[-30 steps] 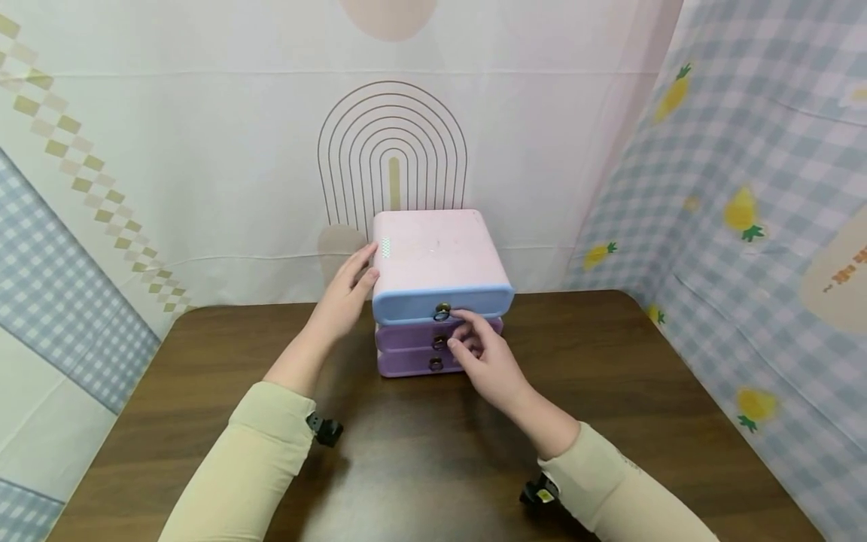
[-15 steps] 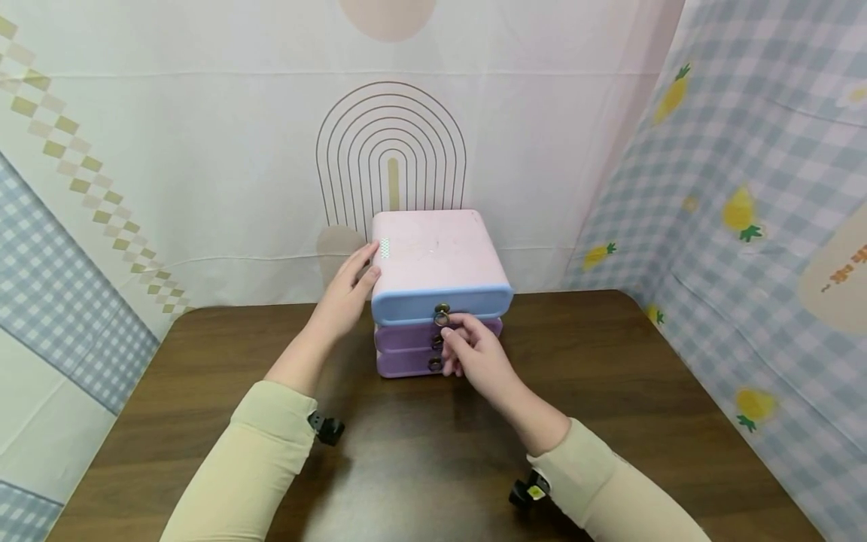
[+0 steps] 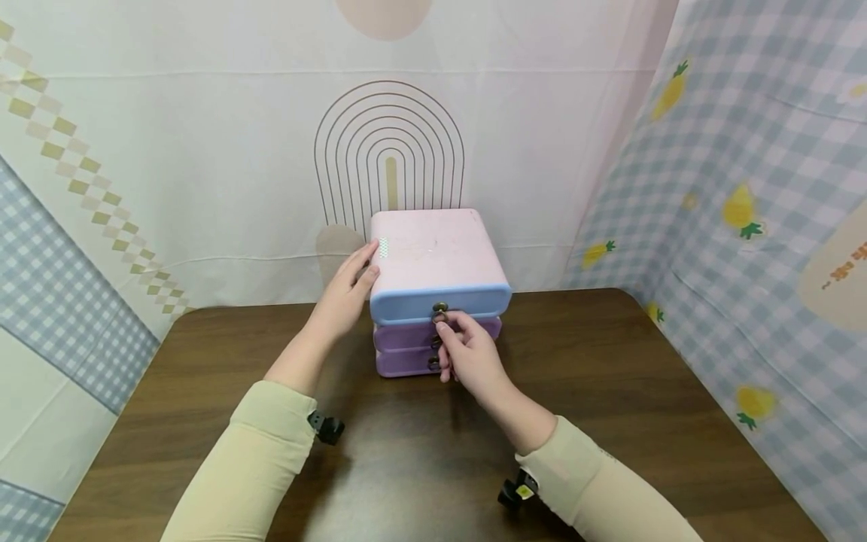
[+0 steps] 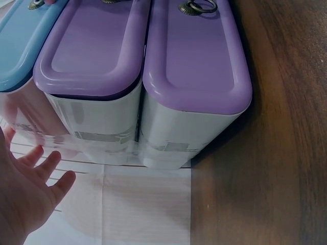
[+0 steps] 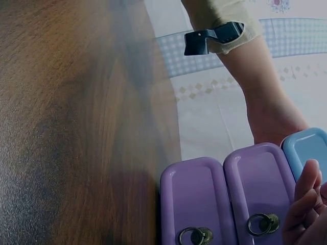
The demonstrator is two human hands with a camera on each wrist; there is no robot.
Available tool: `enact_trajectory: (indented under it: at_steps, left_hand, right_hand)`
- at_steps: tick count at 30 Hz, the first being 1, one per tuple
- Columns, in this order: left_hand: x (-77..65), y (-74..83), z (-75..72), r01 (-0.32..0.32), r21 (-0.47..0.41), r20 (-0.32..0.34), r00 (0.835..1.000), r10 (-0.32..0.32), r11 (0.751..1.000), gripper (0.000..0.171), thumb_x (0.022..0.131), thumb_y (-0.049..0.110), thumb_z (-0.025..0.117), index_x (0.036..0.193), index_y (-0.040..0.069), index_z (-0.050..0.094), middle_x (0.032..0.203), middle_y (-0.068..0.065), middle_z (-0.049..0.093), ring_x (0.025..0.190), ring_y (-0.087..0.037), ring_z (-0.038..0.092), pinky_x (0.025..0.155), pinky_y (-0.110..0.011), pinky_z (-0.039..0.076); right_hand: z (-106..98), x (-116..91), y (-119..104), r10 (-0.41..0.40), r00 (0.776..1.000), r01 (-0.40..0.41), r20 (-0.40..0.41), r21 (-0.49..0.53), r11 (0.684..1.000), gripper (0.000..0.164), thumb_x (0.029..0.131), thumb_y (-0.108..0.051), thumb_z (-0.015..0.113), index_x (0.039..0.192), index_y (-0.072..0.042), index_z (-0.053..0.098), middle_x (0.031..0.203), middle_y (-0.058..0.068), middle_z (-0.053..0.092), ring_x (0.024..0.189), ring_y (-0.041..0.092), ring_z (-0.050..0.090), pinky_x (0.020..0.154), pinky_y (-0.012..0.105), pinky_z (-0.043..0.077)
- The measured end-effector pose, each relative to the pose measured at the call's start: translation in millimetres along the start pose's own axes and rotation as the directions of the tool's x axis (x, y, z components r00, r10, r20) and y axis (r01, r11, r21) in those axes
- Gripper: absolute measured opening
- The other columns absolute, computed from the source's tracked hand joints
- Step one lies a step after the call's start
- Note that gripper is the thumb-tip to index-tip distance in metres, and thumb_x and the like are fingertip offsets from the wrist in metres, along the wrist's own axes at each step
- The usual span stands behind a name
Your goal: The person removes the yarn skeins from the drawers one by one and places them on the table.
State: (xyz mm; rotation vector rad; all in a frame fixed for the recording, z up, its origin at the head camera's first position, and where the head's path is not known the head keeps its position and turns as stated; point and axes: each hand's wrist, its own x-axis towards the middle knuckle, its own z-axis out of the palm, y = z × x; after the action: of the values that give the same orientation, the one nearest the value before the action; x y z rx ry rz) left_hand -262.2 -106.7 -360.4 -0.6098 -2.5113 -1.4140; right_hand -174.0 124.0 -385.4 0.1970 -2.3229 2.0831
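A small chest of drawers stands against the back cloth, with a pink top [image 3: 433,248], a blue top drawer [image 3: 403,307] and two purple drawers [image 3: 406,363] below. Each drawer front bears a bronze ring pull. My left hand [image 3: 341,299] lies along the chest's left side, fingertips at the pink top's edge; its fingers are spread in the left wrist view. With thumb and index finger, my right hand [image 3: 476,360] pinches the ring pull [image 3: 440,308] of the blue drawer. In the right wrist view its curled fingers [image 5: 306,176] overlap the blue front, and the ring is hidden.
The chest rests on a dark wooden table [image 3: 406,459], near its back edge. A white patterned cloth [image 3: 223,165] hangs directly behind. Blue checked cloth [image 3: 745,150] hangs along the right side. A small black camera [image 3: 328,429] is strapped at the left wrist.
My right hand has shifted slightly left, its thumb and index finger closing on the blue drawer's ring. The left hand has stayed in place. The drawers look unmoved.
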Motion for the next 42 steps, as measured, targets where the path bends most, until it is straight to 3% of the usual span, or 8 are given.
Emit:
enact_trajectory:
  at_steps: [20,27,42]
  left_hand:
    - [6.7,1.7,5.0,0.004,-0.026,0.035,0.999,-0.003,1.000,0.060,0.103,0.054,0.037,0.157,0.029,0.031,0.161,-0.005,0.027,0.147,-0.027,0.023,0.117,-0.052,0.022]
    - [5.3,1.3,1.5,0.036,-0.029,0.033,0.999,-0.035,0.999,0.059,0.104,0.053,0.037,0.157,0.031,0.030,0.161,-0.008,0.026,0.146,-0.029,0.026,0.115,-0.053,0.025]
    - [1.2,-1.6,1.4,0.031,-0.066,0.014,0.999,-0.031,0.997,0.056,0.105,0.046,0.041,0.157,0.028,0.031,0.159,-0.010,0.029,0.142,-0.030,0.033,0.113,-0.052,0.031]
  right_hand:
    - [-13,-27,-3,0.034,0.999,-0.034,0.008,-0.023,0.999,0.022,0.103,-0.020,0.055,0.117,-0.004,0.062,0.055,0.009,0.054,0.039,0.018,0.052,0.037,0.026,0.040]
    - [-14,-42,-6,0.030,0.998,-0.026,0.064,-0.062,0.998,0.025,0.101,-0.019,0.058,0.114,0.002,0.061,0.053,0.008,0.054,0.038,0.017,0.051,0.039,0.031,0.048]
    - [-21,-74,-6,0.037,0.988,-0.017,0.152,-0.135,0.991,0.022,0.101,-0.021,0.059,0.113,-0.003,0.064,0.054,0.006,0.053,0.039,0.015,0.051,0.043,0.035,0.051]
